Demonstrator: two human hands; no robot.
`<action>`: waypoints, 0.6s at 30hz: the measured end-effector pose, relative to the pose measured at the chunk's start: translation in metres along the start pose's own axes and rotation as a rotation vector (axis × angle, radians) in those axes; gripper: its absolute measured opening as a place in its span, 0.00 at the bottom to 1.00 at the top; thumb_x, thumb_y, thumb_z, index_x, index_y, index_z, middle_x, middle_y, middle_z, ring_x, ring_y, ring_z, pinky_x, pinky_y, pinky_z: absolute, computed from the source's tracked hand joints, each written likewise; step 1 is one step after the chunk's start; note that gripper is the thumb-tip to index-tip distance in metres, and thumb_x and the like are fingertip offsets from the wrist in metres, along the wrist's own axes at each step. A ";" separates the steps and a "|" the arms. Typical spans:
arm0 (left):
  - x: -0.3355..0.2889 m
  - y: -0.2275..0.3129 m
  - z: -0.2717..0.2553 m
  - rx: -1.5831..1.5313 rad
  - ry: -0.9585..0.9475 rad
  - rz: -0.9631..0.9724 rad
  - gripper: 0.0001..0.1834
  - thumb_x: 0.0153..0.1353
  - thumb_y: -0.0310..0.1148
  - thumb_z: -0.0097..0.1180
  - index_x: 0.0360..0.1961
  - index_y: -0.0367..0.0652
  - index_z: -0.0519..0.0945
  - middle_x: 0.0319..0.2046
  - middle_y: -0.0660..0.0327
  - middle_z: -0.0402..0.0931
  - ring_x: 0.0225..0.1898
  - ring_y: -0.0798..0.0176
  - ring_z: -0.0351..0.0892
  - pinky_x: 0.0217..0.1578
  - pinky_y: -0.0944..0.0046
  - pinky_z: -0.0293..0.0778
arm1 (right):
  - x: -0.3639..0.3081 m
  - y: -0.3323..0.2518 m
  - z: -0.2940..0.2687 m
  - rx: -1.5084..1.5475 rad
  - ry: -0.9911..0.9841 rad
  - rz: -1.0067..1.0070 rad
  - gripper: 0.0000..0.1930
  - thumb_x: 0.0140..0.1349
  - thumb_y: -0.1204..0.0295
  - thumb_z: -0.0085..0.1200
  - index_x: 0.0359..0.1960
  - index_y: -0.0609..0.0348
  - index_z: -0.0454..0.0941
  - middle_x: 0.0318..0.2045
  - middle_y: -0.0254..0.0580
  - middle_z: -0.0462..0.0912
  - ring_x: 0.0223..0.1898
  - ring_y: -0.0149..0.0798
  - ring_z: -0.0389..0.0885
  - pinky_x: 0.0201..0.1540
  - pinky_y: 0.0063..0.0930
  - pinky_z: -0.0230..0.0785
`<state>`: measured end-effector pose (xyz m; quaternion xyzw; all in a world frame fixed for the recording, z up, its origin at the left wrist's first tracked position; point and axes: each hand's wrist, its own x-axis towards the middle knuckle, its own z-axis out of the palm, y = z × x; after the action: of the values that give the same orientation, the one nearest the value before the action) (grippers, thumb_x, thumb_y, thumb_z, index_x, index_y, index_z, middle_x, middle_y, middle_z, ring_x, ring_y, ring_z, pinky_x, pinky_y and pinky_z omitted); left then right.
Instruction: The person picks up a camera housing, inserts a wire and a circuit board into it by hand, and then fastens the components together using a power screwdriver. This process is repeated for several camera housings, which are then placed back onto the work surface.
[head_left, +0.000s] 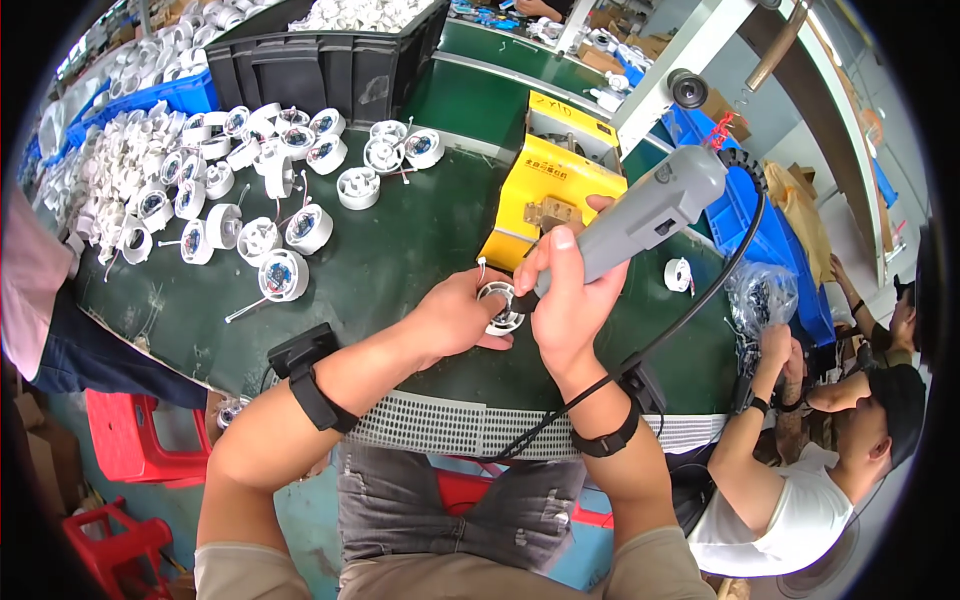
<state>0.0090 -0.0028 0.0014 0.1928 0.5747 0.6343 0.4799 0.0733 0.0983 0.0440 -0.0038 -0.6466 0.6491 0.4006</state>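
Grey power screwdriver (650,212) looms closest, slanting down across the view, and the right hand (578,295) has its fingers wrapped round the lower body! Its dark nose end meets the white round part (508,322), gripped by the left hand (455,312), fingers curled about its rim, low over the green tabletop (365,262). Just beyond stands the yellow box (562,185); off left, wired white housings (283,275) crowd before a black crate (320,82).

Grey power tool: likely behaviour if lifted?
The grey power tool looks stiff: smooth, hard-shelled. It may feel top-heavy, its bulk jutting past the right hand. Its black cable likely flexes, given the loose curve.
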 end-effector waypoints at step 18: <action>0.001 0.001 0.000 0.017 0.000 -0.018 0.16 0.70 0.29 0.43 0.54 0.31 0.67 0.44 0.53 0.74 0.41 0.61 0.81 0.44 0.63 0.82 | 0.002 0.000 -0.003 0.036 -0.009 -0.007 0.20 0.66 0.74 0.46 0.57 0.59 0.55 0.20 0.40 0.68 0.15 0.33 0.69 0.20 0.28 0.67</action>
<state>0.0083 -0.0017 0.0016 0.1918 0.5817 0.6249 0.4840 0.0736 0.1019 0.0445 0.0085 -0.6366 0.6591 0.4003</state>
